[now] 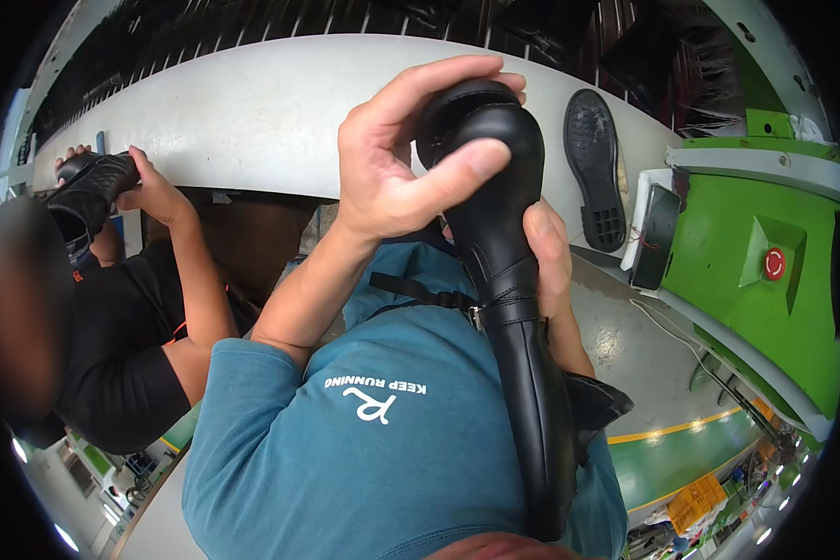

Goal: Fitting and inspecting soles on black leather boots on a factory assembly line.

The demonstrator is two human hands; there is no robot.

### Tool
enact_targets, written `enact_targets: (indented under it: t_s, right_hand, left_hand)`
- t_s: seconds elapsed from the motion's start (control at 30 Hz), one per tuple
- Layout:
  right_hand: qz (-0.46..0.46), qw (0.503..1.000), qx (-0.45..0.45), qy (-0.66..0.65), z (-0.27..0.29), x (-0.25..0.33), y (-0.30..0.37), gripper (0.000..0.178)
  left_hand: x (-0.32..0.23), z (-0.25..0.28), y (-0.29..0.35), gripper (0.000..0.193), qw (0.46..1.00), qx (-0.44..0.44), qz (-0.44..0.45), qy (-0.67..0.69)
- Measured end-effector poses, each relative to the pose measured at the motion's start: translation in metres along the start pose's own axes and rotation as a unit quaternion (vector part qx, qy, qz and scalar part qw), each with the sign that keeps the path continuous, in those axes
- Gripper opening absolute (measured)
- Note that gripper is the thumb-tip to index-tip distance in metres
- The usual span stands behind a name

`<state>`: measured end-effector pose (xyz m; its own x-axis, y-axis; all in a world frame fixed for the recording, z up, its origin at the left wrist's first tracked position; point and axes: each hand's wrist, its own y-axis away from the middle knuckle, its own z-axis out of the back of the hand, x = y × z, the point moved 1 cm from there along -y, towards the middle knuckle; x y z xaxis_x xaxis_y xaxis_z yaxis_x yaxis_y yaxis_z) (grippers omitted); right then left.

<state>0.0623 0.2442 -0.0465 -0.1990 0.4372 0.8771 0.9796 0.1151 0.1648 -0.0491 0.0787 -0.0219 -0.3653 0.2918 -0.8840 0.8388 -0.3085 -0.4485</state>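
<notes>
At the far left, a co-worker's hands (149,189) hold 1 black shoe (93,191). The left hand (392,163) clasps the toe of a black boot (509,271), thumb pressed opposite curled fingers, before a teal shirt (392,476) with white lettering. The right hand (549,250) touches its ankle; cannot tell how its mostly hidden fingers sit. Rightward: 1 black sole (592,163), a yellow crate (695,504), contents unclear, a green machine (719,252).

Black boot (517,359), teal shirt (420,467), green machine (728,313), red button (775,263); crate (695,504) apparently yellow.
</notes>
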Motion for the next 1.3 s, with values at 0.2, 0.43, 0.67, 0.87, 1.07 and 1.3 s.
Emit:
enact_targets:
  t_s: [0.2,0.43,0.67,0.87,1.07,1.3]
  right_hand:
    - [-0.017,1.0,0.012,-0.008,-0.006,0.001,-0.002,0.073]
    - [-0.014,1.0,0.009,-0.003,-0.007,-0.001,-0.003,0.071]
    - [-0.018,1.0,0.014,0.003,-0.008,0.002,-0.004,0.072]
    - [-0.019,1.0,0.0,-0.006,-0.01,0.001,-0.003,0.072]
    - [-0.018,1.0,0.001,0.013,-0.011,0.005,0.001,0.072]
    - [0.008,0.999,0.008,0.038,-0.012,0.007,0.004,0.07]
  left_hand:
    - [-0.003,-0.002,0.001,0.06,0.999,0.016,-0.035,-0.034]
    - [-0.006,-0.002,0.003,0.054,0.999,0.01,-0.027,-0.034]
    - [-0.007,-0.002,0.006,0.054,1.0,0.006,-0.019,-0.025]
    - [-0.011,-0.002,0.008,0.06,0.999,0.011,-0.023,-0.037]
    - [-0.017,-0.005,0.012,0.059,1.0,0.001,0.011,-0.025]
    - [-0.029,-0.007,0.013,0.052,0.999,-0.001,0.041,-0.035]
